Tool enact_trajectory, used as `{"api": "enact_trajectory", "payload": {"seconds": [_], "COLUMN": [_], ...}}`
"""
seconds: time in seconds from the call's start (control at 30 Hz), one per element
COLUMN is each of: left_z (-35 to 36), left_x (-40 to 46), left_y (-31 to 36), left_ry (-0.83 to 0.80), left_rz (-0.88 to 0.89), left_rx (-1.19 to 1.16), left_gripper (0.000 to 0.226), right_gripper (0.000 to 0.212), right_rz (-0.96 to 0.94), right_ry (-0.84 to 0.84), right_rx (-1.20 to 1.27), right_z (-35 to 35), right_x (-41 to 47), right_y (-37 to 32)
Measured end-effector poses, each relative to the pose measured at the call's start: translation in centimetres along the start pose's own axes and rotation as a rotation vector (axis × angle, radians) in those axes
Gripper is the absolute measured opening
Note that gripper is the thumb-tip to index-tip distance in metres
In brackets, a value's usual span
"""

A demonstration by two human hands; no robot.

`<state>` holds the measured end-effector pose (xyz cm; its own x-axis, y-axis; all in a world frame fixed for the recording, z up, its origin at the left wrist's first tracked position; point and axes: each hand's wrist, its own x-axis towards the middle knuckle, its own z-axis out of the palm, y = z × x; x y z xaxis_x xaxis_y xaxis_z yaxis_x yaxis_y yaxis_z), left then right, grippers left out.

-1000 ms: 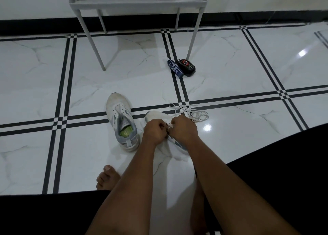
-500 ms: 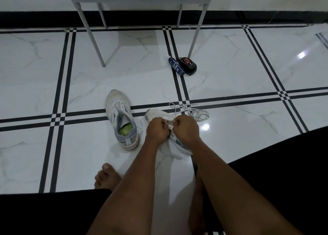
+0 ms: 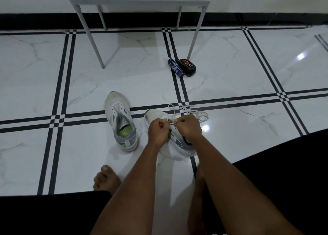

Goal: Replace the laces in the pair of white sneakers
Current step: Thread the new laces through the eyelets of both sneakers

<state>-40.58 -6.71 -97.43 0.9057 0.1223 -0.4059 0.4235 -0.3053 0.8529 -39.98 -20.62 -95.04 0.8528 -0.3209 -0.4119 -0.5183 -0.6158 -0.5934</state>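
Observation:
Two white sneakers with grey trim lie on the tiled floor. The left sneaker (image 3: 119, 121) has no lace and shows a green insole. Over the right sneaker (image 3: 179, 146) both hands work at the eyelets. My left hand (image 3: 158, 130) is closed on the white lace (image 3: 193, 112) near the tongue. My right hand (image 3: 188, 127) pinches the same lace just across from it. Loose loops of lace trail on the floor beyond my right hand. Most of the right sneaker's tongue is hidden by my hands.
A grey metal rack (image 3: 138, 2) stands on thin legs at the back by the wall. A blue tube (image 3: 175, 68) and a black case (image 3: 187, 66) lie beside its right leg. My bare foot (image 3: 106, 179) rests near the front, with dark clothing at the bottom and right.
My two hands have drawn slightly apart over the right sneaker, showing a short stretch of lace between them. The sneakers have stayed where they were.

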Motion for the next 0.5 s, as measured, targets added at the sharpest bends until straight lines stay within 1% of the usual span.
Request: {"api": "enact_trajectory", "payload": {"seconds": [0.13,0.3,0.43,0.5], "left_z": [0.06,0.20,0.49,0.45], "left_x": [0.21,0.50,0.44,0.48], "left_y": [-0.42,-0.67,-0.27,-0.18], "left_ry": [-0.005,-0.007,-0.015,-0.017], "left_rz": [0.046,0.021,-0.058,-0.069], "left_rx": [0.053,0.048,-0.029,-0.014], "left_gripper": [0.026,0.029,0.018,0.019], "right_gripper": [0.027,0.025,0.025,0.023], "right_rz": [0.002,-0.010,-0.021,-0.029], "right_ry": [-0.037,-0.054,-0.059,-0.055], "right_rx": [0.006,-0.030,-0.047,-0.060], "right_z": [-0.31,-0.36,-0.24,0.03], "right_x": [0.66,0.64,0.30,-0.07], "right_y": [0.17,0.05,0.02,0.07]}}
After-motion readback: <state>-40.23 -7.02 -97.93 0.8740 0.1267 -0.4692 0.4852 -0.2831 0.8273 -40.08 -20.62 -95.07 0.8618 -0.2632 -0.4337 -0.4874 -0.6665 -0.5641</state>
